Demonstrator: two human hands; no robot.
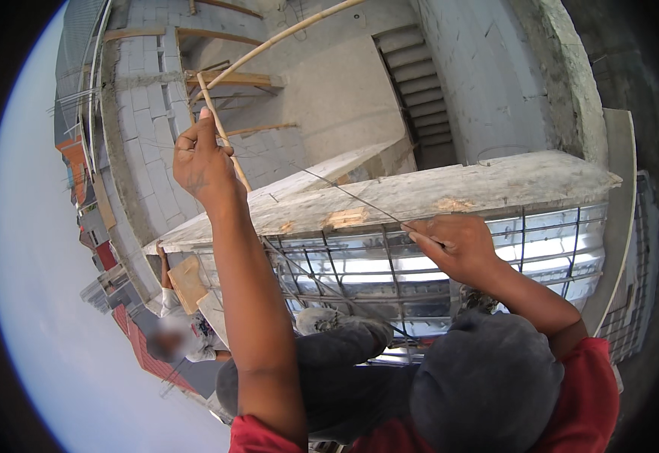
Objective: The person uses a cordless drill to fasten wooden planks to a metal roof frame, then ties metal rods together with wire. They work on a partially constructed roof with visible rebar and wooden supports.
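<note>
A thin metal wire (348, 194) runs taut above a pale wooden formwork board (435, 185), stretched between my two hands. My left hand (202, 162) is raised at the far left, its fingers closed on the wire. Pinched at the wire's other end, my right hand (454, 245) is low over the board's near edge. The board's top is splintered in places. Below it lies a grid of dark reinforcing bars (390, 260) over shiny corrugated metal sheeting (359, 264). My legs in dark trousers and a dusty shoe (322, 320) are above the grid.
Beyond the board, the building drops to a lower floor (337, 90) with a staircase (420, 90). Bamboo poles (291, 32) cross near a grey block wall (137, 113). Another person (186, 340) is at the left, one hand on the board's end. A concrete wall stands at right.
</note>
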